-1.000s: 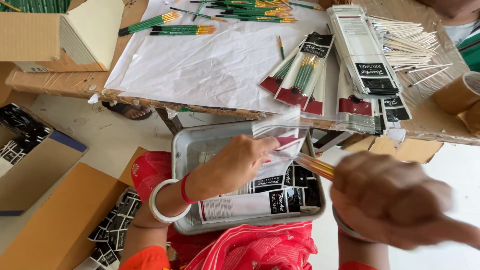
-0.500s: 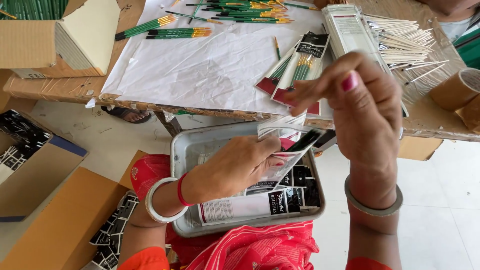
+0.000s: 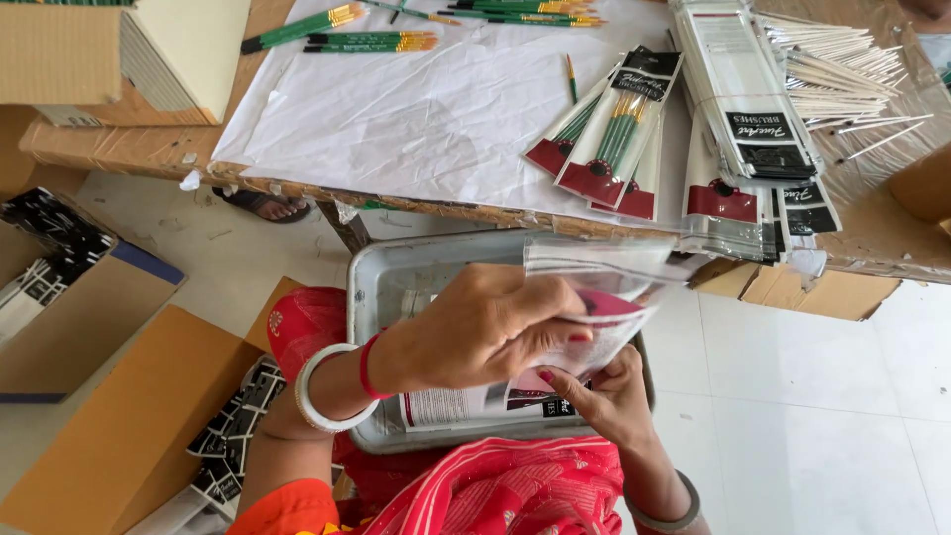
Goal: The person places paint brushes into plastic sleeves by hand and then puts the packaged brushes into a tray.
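Note:
My left hand (image 3: 485, 332) grips a clear plastic sleeve (image 3: 604, 287) over a grey metal tray (image 3: 396, 277) on my lap. My right hand (image 3: 609, 396) sits just below it and pinches the sleeve's lower end, where a dark red card insert shows. Printed card inserts (image 3: 446, 406) lie in the tray under my hands. On the table beyond, packed brush sets (image 3: 619, 139) lie in red and black sleeves, and loose green-handled paintbrushes (image 3: 367, 42) lie on white paper (image 3: 416, 109).
A stack of empty clear sleeves (image 3: 738, 89) and a pile of white sticks (image 3: 842, 59) lie on the right of the table. Cardboard boxes (image 3: 119, 50) stand at left. More boxes and black printed cards (image 3: 233, 436) are on the floor. Someone's foot (image 3: 263, 206) shows under the table.
My right hand was raised over the table holding brushes. It has come down under the sleeve and now pinches its lower end. My left hand has stayed on the sleeve.

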